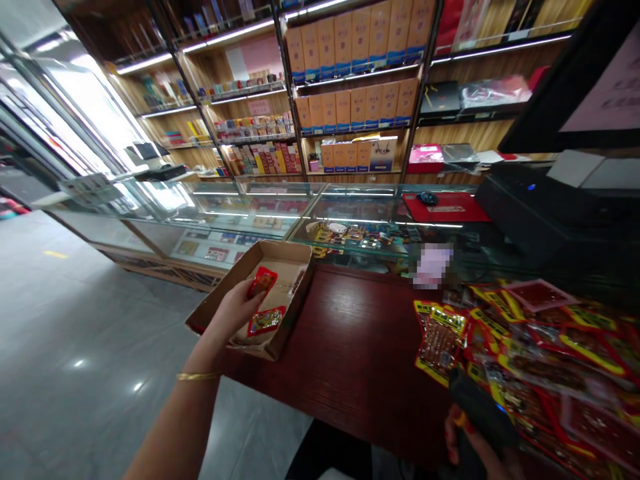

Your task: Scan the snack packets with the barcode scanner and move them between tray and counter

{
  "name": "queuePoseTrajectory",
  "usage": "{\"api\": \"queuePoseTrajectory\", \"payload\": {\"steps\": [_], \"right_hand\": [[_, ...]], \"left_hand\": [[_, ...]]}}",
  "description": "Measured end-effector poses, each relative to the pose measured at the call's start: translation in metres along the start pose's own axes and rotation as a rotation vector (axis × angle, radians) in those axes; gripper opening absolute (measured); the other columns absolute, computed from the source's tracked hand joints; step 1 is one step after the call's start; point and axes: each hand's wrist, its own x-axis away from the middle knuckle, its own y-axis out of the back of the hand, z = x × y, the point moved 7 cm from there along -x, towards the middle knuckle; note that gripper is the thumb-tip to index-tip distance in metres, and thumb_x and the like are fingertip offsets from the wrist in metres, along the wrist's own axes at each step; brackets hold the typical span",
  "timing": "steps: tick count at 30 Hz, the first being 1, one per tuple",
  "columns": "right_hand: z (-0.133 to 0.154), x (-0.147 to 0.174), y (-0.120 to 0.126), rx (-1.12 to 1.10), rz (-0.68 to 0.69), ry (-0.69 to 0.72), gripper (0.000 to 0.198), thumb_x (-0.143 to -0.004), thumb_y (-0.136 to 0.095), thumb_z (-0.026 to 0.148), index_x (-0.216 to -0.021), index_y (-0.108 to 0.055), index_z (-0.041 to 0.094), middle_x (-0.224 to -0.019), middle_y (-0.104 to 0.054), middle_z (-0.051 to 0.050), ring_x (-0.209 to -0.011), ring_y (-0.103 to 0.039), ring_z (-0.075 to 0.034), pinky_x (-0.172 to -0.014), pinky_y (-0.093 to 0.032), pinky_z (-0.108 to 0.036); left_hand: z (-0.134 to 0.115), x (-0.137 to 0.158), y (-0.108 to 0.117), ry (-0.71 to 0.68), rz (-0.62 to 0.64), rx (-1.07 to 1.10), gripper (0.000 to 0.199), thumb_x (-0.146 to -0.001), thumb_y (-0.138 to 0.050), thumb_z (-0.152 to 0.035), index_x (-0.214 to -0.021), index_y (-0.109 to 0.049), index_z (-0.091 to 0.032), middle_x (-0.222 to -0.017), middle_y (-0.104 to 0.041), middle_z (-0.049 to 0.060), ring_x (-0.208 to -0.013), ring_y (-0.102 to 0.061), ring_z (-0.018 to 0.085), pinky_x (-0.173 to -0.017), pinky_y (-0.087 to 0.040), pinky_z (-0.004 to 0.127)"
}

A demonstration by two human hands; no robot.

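My left hand (234, 312) reaches into an open cardboard box (210, 308) and grips a red snack packet (263, 281) between thumb and fingers. Just below it, a second red-edged packet (267, 321) lies on the box floor. At the lower right my right hand (473, 443) is wrapped round a black handheld barcode scanner (480, 403) showing a small blue light. Beside the scanner spreads a large heap of snack packets (545, 363) with red and yellow edges. One packet of reddish-brown snack (440, 343) lies at the heap's left side.
The box rests on a dark red wooden table (345, 347). Behind stands a glass display counter (240, 210), carrying a red mat (445, 212) with a mouse. A black monitor (565, 80) and black machine (540, 220) occupy the right. Stocked shelves (350, 73) line the wall.
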Motion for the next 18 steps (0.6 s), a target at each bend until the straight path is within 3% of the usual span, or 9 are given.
{"api": "queuePoseTrajectory", "payload": {"steps": [2,5,8,10,13,18], "right_hand": [[0.005,0.005,-0.007,-0.016,-0.031,0.029,0.046,-0.064,-0.089,0.063,-0.071,-0.07,0.022,-0.057,-0.068,-0.002,-0.044,-0.06,-0.018,-0.045,-0.052,-0.03],[0.01,0.008,-0.013,-0.003,-0.042,0.055,0.045,-0.068,-0.087,0.062,-0.081,-0.073,0.021,-0.062,-0.071,-0.002,-0.047,-0.061,-0.017,-0.047,-0.052,-0.028],[0.011,0.013,-0.016,0.137,-0.023,0.077,0.05,-0.073,-0.081,0.066,-0.086,-0.076,0.019,-0.062,-0.072,-0.003,-0.049,-0.063,-0.018,-0.05,-0.052,-0.028],[0.013,0.02,-0.018,0.325,0.0,0.098,0.052,-0.075,-0.077,0.07,-0.077,-0.077,0.018,-0.059,-0.072,-0.005,-0.054,-0.067,-0.021,-0.055,-0.053,-0.029],[0.022,0.036,-0.022,0.579,-0.034,0.162,0.058,-0.076,-0.069,0.077,-0.065,-0.076,0.02,-0.058,-0.073,-0.008,-0.059,-0.071,-0.026,-0.06,-0.054,-0.031],[0.042,0.056,-0.037,0.681,-0.1,0.217,0.067,-0.075,-0.059,0.087,-0.064,-0.075,0.023,-0.051,-0.07,-0.006,-0.052,-0.069,-0.026,-0.055,-0.052,-0.031]], "left_hand": [[-0.033,0.008,-0.014,-0.012,-0.028,0.478,0.045,-0.085,-0.064,-0.045,-0.121,-0.07,-0.018,-0.1,-0.079,0.006,-0.091,-0.071,0.026,-0.078,-0.053,0.032],[-0.087,0.023,-0.078,0.025,0.141,1.023,0.043,-0.079,-0.073,-0.041,-0.115,-0.073,-0.017,-0.1,-0.08,0.006,-0.088,-0.073,0.024,-0.083,-0.056,0.033],[-0.128,0.039,-0.152,0.099,0.318,1.274,0.043,-0.072,-0.083,-0.038,-0.107,-0.075,-0.015,-0.095,-0.08,0.008,-0.081,-0.073,0.022,-0.08,-0.057,0.033],[-0.141,0.048,-0.186,0.158,0.378,1.354,0.045,-0.07,-0.087,-0.038,-0.107,-0.076,-0.014,-0.094,-0.08,0.009,-0.079,-0.073,0.021,-0.077,-0.057,0.032],[-0.145,0.056,-0.208,0.19,0.413,1.414,0.047,-0.07,-0.089,-0.04,-0.107,-0.076,-0.014,-0.093,-0.08,0.008,-0.078,-0.073,0.02,-0.076,-0.056,0.031],[-0.134,0.053,-0.207,0.208,0.338,1.43,0.048,-0.067,-0.091,-0.041,-0.104,-0.077,-0.014,-0.091,-0.081,0.008,-0.075,-0.073,0.019,-0.077,-0.057,0.032]]}}
